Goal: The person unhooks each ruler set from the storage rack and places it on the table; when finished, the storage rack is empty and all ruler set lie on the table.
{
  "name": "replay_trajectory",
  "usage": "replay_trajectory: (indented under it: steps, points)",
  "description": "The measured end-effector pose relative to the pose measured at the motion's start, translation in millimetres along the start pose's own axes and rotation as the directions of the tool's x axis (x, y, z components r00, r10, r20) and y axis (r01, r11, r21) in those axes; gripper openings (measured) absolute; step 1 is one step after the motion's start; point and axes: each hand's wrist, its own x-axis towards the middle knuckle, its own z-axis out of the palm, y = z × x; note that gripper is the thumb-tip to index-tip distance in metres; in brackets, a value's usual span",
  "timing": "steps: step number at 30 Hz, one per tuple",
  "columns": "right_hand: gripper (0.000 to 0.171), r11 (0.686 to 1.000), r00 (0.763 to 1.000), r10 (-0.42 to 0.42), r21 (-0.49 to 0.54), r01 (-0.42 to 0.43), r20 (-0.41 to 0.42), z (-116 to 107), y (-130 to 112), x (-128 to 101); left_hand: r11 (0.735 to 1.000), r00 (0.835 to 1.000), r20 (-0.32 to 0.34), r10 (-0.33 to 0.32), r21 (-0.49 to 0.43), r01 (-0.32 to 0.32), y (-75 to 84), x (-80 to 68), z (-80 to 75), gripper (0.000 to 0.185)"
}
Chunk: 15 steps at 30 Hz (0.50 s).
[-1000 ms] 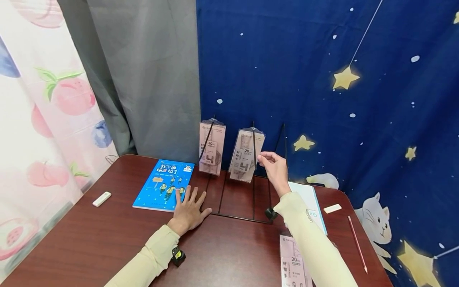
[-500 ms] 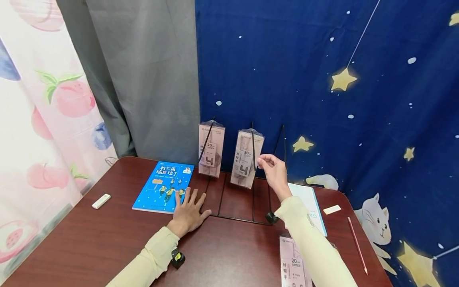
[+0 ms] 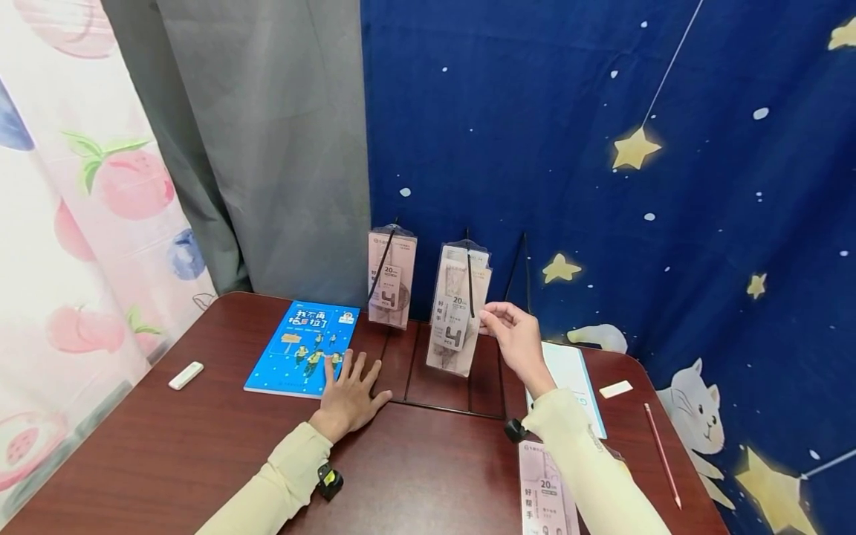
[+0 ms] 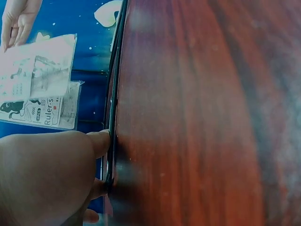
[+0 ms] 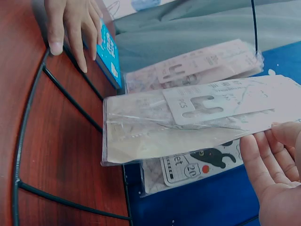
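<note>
A black wire rack stands at the back of the brown table. Two pink ruler packs hang on its hooks: the left pack and the middle pack; the third hook is bare. My right hand pinches the middle pack's right edge between thumb and fingertips, and the pack tilts out from the rack. My left hand lies flat with spread fingers on the table, against the rack's base wire, its index finger on the blue book.
Another ruler pack lies flat at the front right. A white notebook, a white eraser and a pink pencil are on the right. A white eraser lies on the left. Curtains hang close behind.
The middle pack has swung out from the rack, its bottom end lower and nearer me. My right hand has come down slightly with it. The left hand has stayed put.
</note>
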Motion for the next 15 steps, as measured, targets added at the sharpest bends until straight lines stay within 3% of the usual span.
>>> replay_trajectory:
  steps: [8,15]
  points:
    - [0.019,0.999,1.000,0.001,0.034,-0.002,0.030,-6.0,-6.3,-23.3,1.000,1.000,-0.005,0.015,0.019,-0.015,-4.4,4.1,9.4,0.069]
    - [0.017,0.999,0.999,0.014,0.041,-0.016,0.052,-9.6,-9.6,-43.8,1.000,1.000,-0.001,0.010,0.009,-0.010,-0.8,1.7,1.2,0.066]
